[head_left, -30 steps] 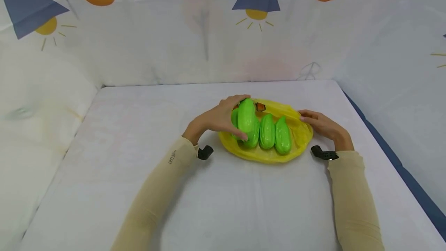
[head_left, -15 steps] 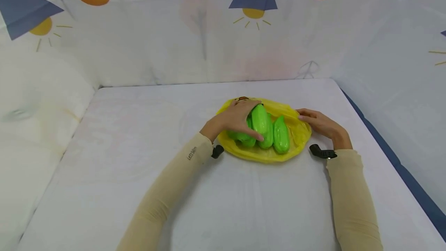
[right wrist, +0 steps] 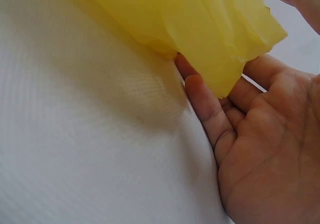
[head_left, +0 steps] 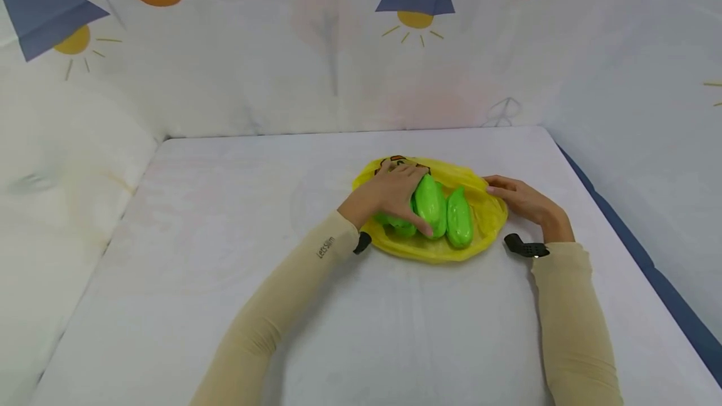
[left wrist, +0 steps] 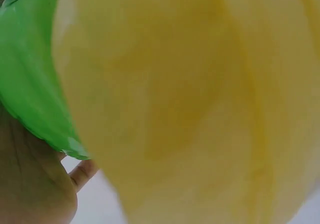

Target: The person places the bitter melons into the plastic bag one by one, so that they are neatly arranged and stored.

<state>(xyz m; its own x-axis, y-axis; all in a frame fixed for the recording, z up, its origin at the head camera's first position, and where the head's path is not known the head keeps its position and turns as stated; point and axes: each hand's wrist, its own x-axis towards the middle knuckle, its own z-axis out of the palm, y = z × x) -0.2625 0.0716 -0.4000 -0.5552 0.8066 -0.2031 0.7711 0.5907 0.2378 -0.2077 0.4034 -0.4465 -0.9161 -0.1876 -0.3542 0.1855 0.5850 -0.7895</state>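
Observation:
In the head view a yellow plastic bag lies flat on the table, with several glossy green squash-shaped pieces on it. My left hand arches over them from the left, thumb in front and fingers behind, gripping one green squash-shaped piece. In the left wrist view this green piece lies against the palm, partly covered by blurred yellow plastic. Another green piece rests just to its right; more show below the left hand. At the bag's right edge my right hand pinches the plastic between thumb and fingers.
A white cloth-covered table spreads around the bag. Behind it rises a white fabric backdrop with lamp prints, and similar fabric hangs at both sides. Each wrist carries a black camera mount.
My left hand has moved rightward across the bag with the green piece, from the left end to beside the rightmost piece. The right hand has stayed at the bag's edge.

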